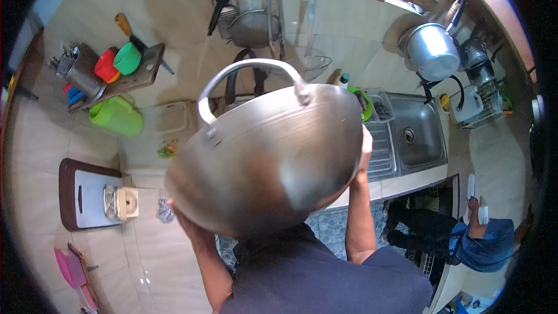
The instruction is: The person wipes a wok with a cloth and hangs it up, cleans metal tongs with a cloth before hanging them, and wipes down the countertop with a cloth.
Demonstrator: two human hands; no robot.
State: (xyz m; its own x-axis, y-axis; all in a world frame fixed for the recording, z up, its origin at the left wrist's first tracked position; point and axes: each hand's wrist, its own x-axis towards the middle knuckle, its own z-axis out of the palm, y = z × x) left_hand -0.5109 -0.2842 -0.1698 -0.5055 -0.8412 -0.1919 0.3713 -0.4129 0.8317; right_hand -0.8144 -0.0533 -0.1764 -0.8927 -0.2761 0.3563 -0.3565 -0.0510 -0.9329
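A large metal wok (273,157) with a loop handle (250,65) at its far side is lifted up in front of me, tilted and slightly blurred. My left hand (173,206) grips its left edge, most of the fingers being hidden by the metal. On the opposite edge my right hand (365,150) is closed around the side of the wok. Both forearms reach up from below. Much of the counter behind is covered by the wok.
To the right is a steel sink (419,131) with a ribbed drainboard (381,151). A silver pot (433,52) hangs on the wall; a green pitcher (116,117) stands under a wooden shelf (131,81). Another person (482,244) in blue is at the lower right.
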